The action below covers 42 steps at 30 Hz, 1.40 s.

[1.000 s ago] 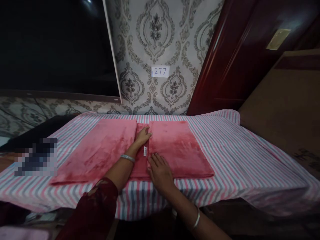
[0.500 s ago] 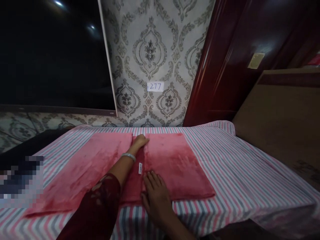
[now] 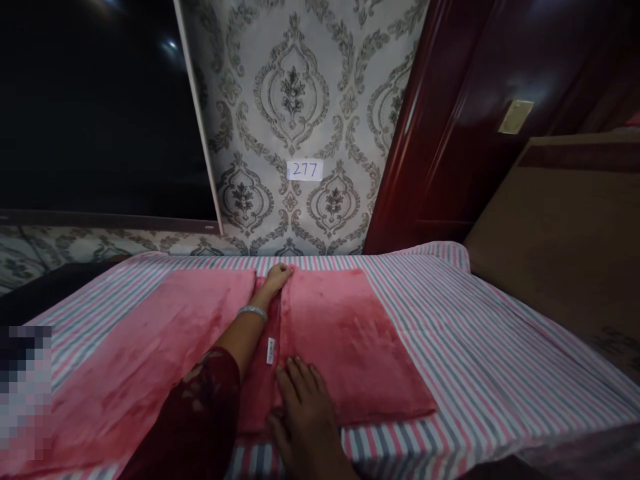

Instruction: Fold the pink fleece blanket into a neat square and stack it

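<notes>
A pink plush blanket (image 3: 350,333) lies on the bed or table, its left and right sides folded inward with a narrow gap between their edges. At the far end of the right panel's inner edge, my left hand (image 3: 279,275) has its fingers closed on the blanket. My right hand (image 3: 306,400) rests flat on the near part of that panel, fingers stretched out and thumb by the gap. Between the panels a small white label (image 3: 271,351) shows. A silvery bracelet (image 3: 253,311) circles my left wrist.
Beneath the blanket spreads a striped cloth (image 3: 450,320). Behind it stand a patterned wall with a "277" paper (image 3: 305,170) and a large dark screen (image 3: 100,120) on the left. A dark red wooden panel (image 3: 425,147) and a brown board (image 3: 560,247) bound the right.
My view has shifted slightly, moving the screen left. Both hands stay at the right panel's inner edge; the right hand appears slightly nearer to me. A handprint now shows on the pile.
</notes>
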Available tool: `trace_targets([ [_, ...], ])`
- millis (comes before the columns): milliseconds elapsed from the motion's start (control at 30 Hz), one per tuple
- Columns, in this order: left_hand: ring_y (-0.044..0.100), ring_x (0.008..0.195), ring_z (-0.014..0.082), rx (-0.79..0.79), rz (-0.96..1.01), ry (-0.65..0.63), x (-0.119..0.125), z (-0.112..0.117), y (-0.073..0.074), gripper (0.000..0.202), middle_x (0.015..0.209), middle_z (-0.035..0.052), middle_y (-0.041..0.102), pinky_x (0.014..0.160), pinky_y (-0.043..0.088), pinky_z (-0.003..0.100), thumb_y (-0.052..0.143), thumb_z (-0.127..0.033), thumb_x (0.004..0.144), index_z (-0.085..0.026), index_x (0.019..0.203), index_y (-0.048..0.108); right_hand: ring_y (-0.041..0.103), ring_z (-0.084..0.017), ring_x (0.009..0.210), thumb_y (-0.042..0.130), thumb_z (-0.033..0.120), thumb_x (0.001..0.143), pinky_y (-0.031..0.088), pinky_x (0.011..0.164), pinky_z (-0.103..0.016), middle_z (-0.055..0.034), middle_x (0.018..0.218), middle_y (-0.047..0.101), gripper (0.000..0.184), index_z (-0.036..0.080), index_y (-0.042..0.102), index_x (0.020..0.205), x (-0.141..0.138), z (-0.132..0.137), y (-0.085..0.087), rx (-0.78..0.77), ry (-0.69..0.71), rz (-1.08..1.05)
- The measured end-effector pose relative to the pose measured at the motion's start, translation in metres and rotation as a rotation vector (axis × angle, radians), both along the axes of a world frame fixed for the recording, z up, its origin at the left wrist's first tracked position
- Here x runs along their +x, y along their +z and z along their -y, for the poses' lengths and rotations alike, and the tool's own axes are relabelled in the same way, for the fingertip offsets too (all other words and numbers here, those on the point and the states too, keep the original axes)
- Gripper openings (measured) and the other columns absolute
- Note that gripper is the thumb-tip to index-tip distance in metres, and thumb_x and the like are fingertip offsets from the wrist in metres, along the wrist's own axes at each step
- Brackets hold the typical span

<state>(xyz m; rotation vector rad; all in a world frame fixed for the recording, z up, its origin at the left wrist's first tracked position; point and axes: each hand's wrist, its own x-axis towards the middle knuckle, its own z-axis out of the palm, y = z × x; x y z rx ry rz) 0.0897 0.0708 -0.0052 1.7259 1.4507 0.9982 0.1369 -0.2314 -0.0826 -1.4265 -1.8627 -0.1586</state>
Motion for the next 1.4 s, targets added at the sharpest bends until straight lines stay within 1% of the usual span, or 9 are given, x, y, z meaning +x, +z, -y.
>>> trace_targets([
  [167,0.065,0.082,0.0153,0.051,-0.049,-0.028,0.002,0.003,0.009,0.027,0.089,0.0020,0.069,0.073,0.050,0.024,0.063,-0.018,0.080,-0.016,0.106,0.063,0.059,-0.029,0.126,0.052,0.022,0.091,0.050,0.105,-0.050,-0.0131,0.134,0.064,0.046,0.018,0.058,0.137,0.001,-0.010,-0.011,0.096,-0.030,0.040],
  [333,0.065,0.104,0.0200,0.089,-0.187,0.020,0.005,0.003,0.018,0.024,0.110,0.0068,0.072,0.086,0.048,0.026,0.054,-0.014,0.083,-0.018,0.102,0.067,0.068,-0.024,0.112,0.042,0.014,0.097,0.057,0.095,-0.040,-0.0127,0.123,0.070,0.050,0.019,0.049,0.146,0.011,-0.021,-0.013,0.152,0.017,0.075],
  [467,0.070,0.095,0.0270,0.016,-0.333,0.044,0.002,0.006,0.016,0.018,0.098,0.0125,0.074,0.078,0.050,0.031,0.061,-0.016,0.079,-0.015,0.094,0.070,0.068,-0.026,0.110,0.048,0.016,0.095,0.057,0.094,-0.042,-0.0122,0.120,0.071,0.043,0.022,0.058,0.137,0.005,-0.014,-0.009,0.110,0.045,0.100],
  [633,0.064,0.115,0.0307,0.083,-0.467,0.013,0.006,0.018,0.029,0.039,0.125,0.0221,0.065,0.092,0.049,0.035,0.055,-0.021,0.086,-0.010,0.123,0.062,0.059,-0.027,0.123,0.061,0.029,0.090,0.049,0.105,-0.045,-0.0108,0.134,0.064,0.048,0.023,0.057,0.138,0.016,0.010,0.025,-0.089,0.134,0.039],
  [767,0.039,0.143,0.0309,0.221,-0.536,-0.157,0.024,0.048,0.041,0.056,0.147,0.0174,0.051,0.116,0.031,0.040,0.061,-0.034,0.087,-0.016,0.139,0.052,0.054,-0.028,0.129,0.055,0.029,0.094,0.041,0.112,-0.051,-0.0115,0.138,0.061,0.047,0.023,0.055,0.141,0.068,0.008,0.067,-0.126,0.028,0.082],
  [900,0.015,0.152,0.0378,0.364,-0.693,-0.329,0.025,0.086,0.021,0.071,0.160,0.0159,0.033,0.122,0.009,0.057,0.057,-0.055,0.088,-0.022,0.149,0.043,0.028,-0.037,0.147,0.057,0.044,0.094,0.027,0.114,-0.064,-0.0111,0.158,0.037,0.061,0.028,0.043,0.152,0.124,-0.013,0.073,-0.252,-0.189,0.198],
  [1100,0.008,0.152,0.0415,0.279,-0.848,-0.364,0.006,0.099,-0.016,0.078,0.164,0.0209,0.019,0.113,0.014,0.072,0.039,-0.066,0.092,-0.022,0.156,0.030,0.018,-0.041,0.150,0.053,0.057,0.094,0.020,0.113,-0.070,-0.0111,0.163,0.025,0.065,0.032,0.039,0.153,0.139,-0.021,0.038,-0.427,-0.207,0.254],
  [1267,0.009,0.152,0.0392,0.164,-0.874,-0.408,0.010,0.098,0.007,0.074,0.164,0.0196,0.019,0.115,0.013,0.068,0.045,-0.060,0.093,-0.022,0.155,0.032,0.019,-0.040,0.150,0.052,0.057,0.095,0.019,0.114,-0.067,-0.0113,0.163,0.027,0.065,0.031,0.038,0.153,0.136,-0.018,0.044,-0.469,-0.211,0.260],
  [1400,0.014,0.152,0.0385,0.186,-0.874,-0.419,0.005,0.130,0.026,0.070,0.163,0.0181,0.024,0.118,0.009,0.064,0.040,-0.058,0.095,-0.021,0.154,0.034,0.033,-0.033,0.146,0.043,0.048,0.102,0.028,0.116,-0.057,-0.0104,0.157,0.040,0.055,0.027,0.041,0.153,0.160,-0.017,0.063,-0.492,-0.161,0.258],
])
